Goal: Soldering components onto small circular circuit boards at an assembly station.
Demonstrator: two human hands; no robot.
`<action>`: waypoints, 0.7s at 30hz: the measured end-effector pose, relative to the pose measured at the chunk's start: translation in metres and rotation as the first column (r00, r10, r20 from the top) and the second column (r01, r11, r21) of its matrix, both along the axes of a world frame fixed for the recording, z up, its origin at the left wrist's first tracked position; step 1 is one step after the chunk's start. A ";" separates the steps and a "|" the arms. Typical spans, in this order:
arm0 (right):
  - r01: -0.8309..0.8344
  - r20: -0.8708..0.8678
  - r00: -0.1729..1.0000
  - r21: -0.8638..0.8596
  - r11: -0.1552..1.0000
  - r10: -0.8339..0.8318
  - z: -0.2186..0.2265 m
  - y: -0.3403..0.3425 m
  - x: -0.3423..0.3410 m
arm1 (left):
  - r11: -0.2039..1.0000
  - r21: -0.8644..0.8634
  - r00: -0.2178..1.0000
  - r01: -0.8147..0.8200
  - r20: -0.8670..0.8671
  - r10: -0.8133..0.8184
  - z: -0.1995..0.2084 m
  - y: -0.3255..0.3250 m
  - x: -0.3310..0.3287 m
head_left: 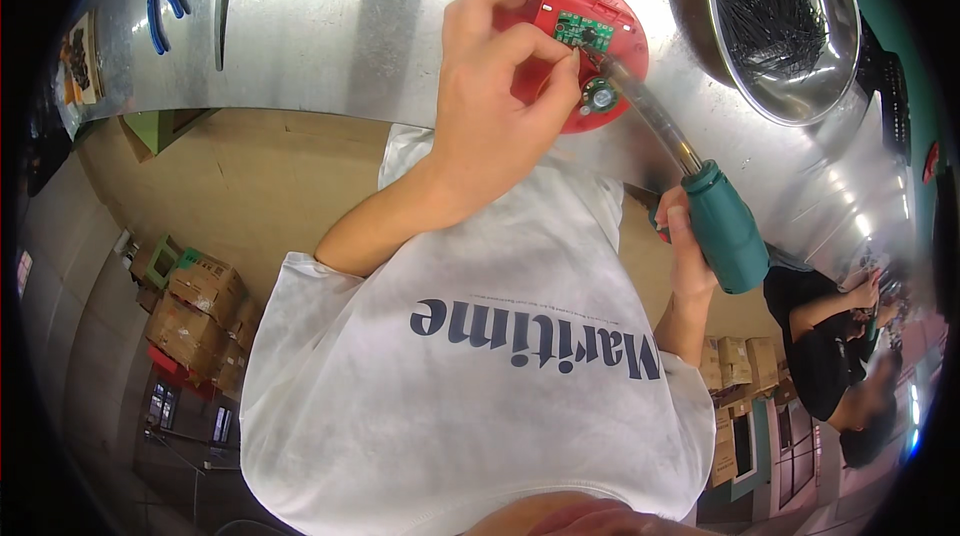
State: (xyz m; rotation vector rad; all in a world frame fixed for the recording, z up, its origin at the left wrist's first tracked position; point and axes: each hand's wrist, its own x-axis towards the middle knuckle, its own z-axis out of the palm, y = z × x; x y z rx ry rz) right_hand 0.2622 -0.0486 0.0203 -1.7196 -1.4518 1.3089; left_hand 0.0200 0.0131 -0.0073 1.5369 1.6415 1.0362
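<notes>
On the metal table lies a round red plastic housing (632,31), with a green circuit board (572,28) and a small round speaker-like part (600,95) in it. My left hand (495,86) reaches over its left side; thumb and forefinger pinch together beside the board, on something too small to make out. Other fingers of that hand rest by the housing's upper edge. My right hand (688,251) grips a green soldering gun (727,231) by its handle. The gun's long metal barrel slants up to the left, and its tip meets the board's lower edge near my left fingertips.
A steel bowl (850,56) full of thin black wires stands at the right. Blue-handled pliers (156,18) and tweezers (223,16) lie at the left. Another person (815,336) works farther along the table at right. Cardboard boxes (200,298) are stacked at lower left.
</notes>
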 end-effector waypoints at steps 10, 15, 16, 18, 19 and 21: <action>-0.012 -0.006 1.000 0.020 1.000 0.012 0.006 0.005 -0.004 | 0.999 -0.032 0.996 -0.024 0.086 0.026 0.000 0.000 0.001; 0.073 -0.362 0.927 -0.094 0.993 -0.102 0.001 -0.005 0.000 | 1.000 -0.021 1.000 -0.003 0.003 0.003 0.001 0.001 -0.001; 0.146 -0.414 0.893 -0.104 0.984 -0.176 0.001 -0.007 0.000 | 1.000 -0.027 1.000 -0.004 0.018 0.004 0.001 0.001 -0.001; 0.215 -0.502 0.831 -0.107 0.971 -0.240 -0.004 -0.011 0.005 | 0.999 -0.032 1.000 0.003 0.011 -0.003 0.002 0.001 -0.002; 0.217 -0.504 0.829 -0.109 0.970 -0.242 -0.007 -0.012 0.009 | 0.999 -0.035 1.000 0.008 0.004 -0.008 0.002 0.001 -0.002; 0.243 -0.588 0.762 -0.127 0.962 -0.270 -0.013 -0.014 0.013 | 0.999 -0.043 1.000 0.011 0.008 -0.010 0.002 0.001 -0.003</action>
